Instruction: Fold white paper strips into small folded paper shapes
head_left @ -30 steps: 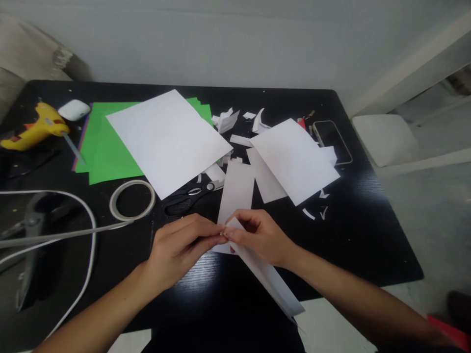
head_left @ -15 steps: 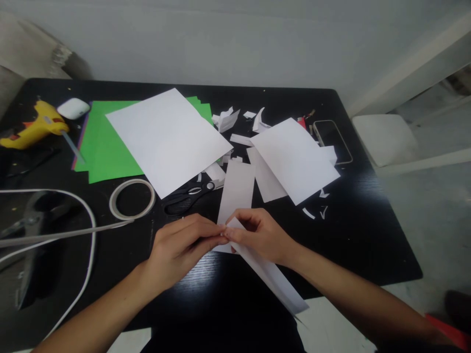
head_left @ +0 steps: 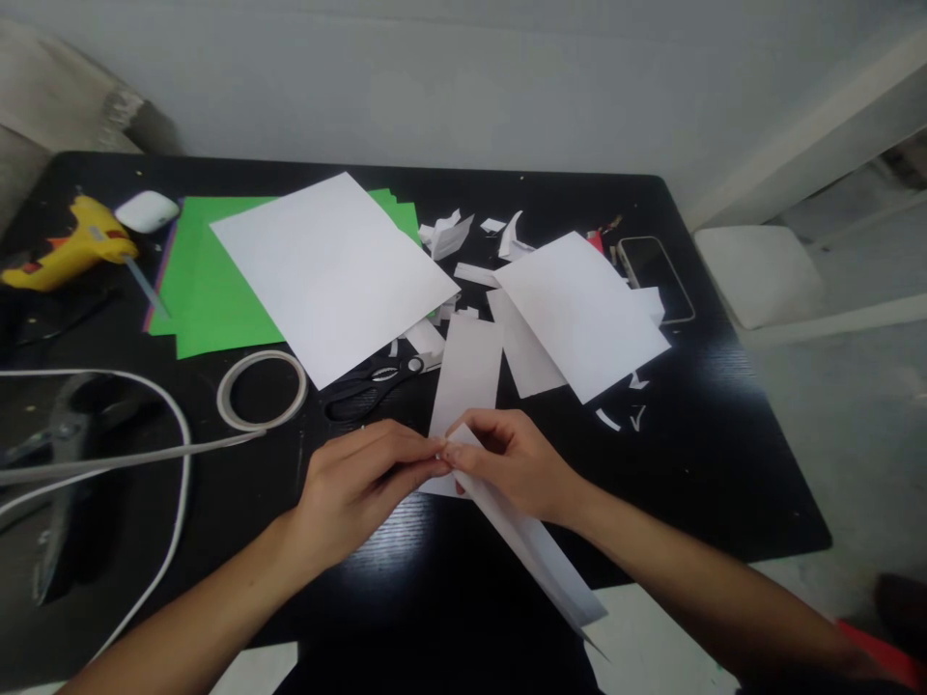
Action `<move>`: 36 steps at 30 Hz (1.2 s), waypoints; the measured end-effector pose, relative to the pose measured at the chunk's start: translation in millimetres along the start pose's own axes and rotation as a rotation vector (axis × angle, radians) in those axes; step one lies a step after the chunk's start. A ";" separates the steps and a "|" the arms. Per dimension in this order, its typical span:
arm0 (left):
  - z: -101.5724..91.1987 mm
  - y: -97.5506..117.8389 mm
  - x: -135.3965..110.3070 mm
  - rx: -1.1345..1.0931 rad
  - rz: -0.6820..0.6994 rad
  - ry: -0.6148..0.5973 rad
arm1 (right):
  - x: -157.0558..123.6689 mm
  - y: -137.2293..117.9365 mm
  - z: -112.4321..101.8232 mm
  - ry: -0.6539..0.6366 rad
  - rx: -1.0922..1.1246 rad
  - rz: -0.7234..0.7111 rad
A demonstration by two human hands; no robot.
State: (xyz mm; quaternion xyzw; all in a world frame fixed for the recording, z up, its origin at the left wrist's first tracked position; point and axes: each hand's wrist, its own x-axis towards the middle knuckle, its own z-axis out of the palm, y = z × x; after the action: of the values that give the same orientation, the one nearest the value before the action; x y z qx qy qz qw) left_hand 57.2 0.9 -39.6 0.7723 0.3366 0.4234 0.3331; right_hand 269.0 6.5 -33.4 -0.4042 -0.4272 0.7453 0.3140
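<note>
Between my hands is a white paper strip (head_left: pixel 532 545), folded lengthwise, slanting down to the right past the table's front edge. My right hand (head_left: pixel 511 463) is closed around its upper end, thumb on top. The fingertips of my left hand (head_left: pixel 373 487) pinch that same end and meet the right fingertips; the exact pinch point is hidden. Beneath my hands, another white paper strip (head_left: pixel 467 372) lies flat on the black table. Just beyond my left hand rest black-handled scissors (head_left: pixel 373 381), their blades partly under paper.
White square sheets (head_left: pixel 337 280) lie over green paper (head_left: pixel 217 290); another white sheet (head_left: pixel 579 314) is at right. Around them are paper scraps (head_left: pixel 449 235), a tape roll (head_left: pixel 224 391), a yellow glue gun (head_left: pixel 91 246), a white cable (head_left: pixel 181 483), pliers-like tool (head_left: pixel 65 463) and a phone (head_left: pixel 656 280).
Both hands hold nearly the same position on the paper strip. Its lower end has shifted very slightly downward; otherwise the view moves only a little.
</note>
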 end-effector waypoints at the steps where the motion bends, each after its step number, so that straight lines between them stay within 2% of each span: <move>1: 0.2 0.0 0.0 -0.003 -0.005 0.001 | -0.2 -0.2 0.3 0.007 -0.007 0.000; 19: 2.1 3.1 -1.3 -0.034 -0.088 0.026 | -2.3 -0.3 2.3 0.021 0.015 0.025; 36: 0.5 4.3 2.1 -0.012 -0.048 0.029 | -1.3 -0.4 1.9 0.019 0.006 0.035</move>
State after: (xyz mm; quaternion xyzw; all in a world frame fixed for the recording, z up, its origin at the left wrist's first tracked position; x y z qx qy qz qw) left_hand 59.6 0.1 -35.5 0.7556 0.3573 0.4286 0.3430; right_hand 268.0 4.9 -32.0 -0.4180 -0.4149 0.7480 0.3060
